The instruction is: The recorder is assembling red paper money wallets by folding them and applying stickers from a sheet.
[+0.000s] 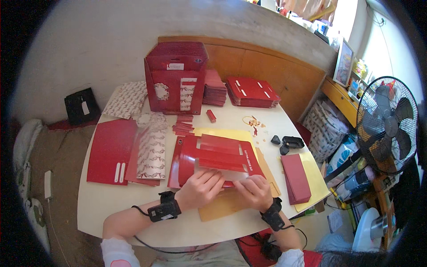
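Observation:
In front of me a red printed card point(213, 143) with red strips across it lies over a yellow envelope point(211, 212) on the white table. My left hand point(203, 188) is closed at the card's near edge, fingertips pressed together on it. Close beside it, my right hand point(255, 190) pinches the same edge near its right corner. A pale, shiny area of the card point(227, 174) shows between the hands; what lies under the fingers is hidden. Both wrists carry strapped black devices.
Behind the card stands a tall red stack of folders point(175, 75). Red card stacks point(253, 92) lie at the back right, patterned sheets point(151, 153) at left. Narrow red strips point(183, 125), a black case point(293, 142) and a dusky red stack point(295, 178) lie around. A fan point(388, 124) stands at right.

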Motion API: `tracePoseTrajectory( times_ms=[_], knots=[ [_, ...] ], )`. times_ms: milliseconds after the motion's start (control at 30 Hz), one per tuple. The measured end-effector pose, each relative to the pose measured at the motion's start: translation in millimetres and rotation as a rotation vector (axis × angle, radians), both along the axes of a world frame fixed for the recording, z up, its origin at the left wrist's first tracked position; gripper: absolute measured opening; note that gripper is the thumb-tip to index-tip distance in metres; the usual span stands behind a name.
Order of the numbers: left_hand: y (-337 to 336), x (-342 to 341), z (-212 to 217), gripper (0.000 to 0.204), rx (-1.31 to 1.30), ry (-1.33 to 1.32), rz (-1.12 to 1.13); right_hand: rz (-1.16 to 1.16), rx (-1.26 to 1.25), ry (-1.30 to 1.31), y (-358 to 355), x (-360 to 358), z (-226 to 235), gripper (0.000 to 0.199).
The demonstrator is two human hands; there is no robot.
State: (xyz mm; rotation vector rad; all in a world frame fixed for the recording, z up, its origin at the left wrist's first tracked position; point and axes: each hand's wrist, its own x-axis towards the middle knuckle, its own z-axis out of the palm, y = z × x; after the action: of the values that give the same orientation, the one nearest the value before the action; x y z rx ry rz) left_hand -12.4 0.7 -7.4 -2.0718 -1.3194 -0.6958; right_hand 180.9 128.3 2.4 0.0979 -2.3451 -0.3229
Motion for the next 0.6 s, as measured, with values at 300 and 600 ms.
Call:
tracePoseTrajectory(
  times_ms=[300,600],
  knots=[
    [-3,-6,4,0.045,-0.070,-0.014,0.080,-0.068,-0.044,-0.008,12,12,0,0.036],
    [1,1,-1,0.032,-0.041,0.089,0.106,-0.006,-0.009,-0.066,-9,-14,0,0.039]
  ],
)
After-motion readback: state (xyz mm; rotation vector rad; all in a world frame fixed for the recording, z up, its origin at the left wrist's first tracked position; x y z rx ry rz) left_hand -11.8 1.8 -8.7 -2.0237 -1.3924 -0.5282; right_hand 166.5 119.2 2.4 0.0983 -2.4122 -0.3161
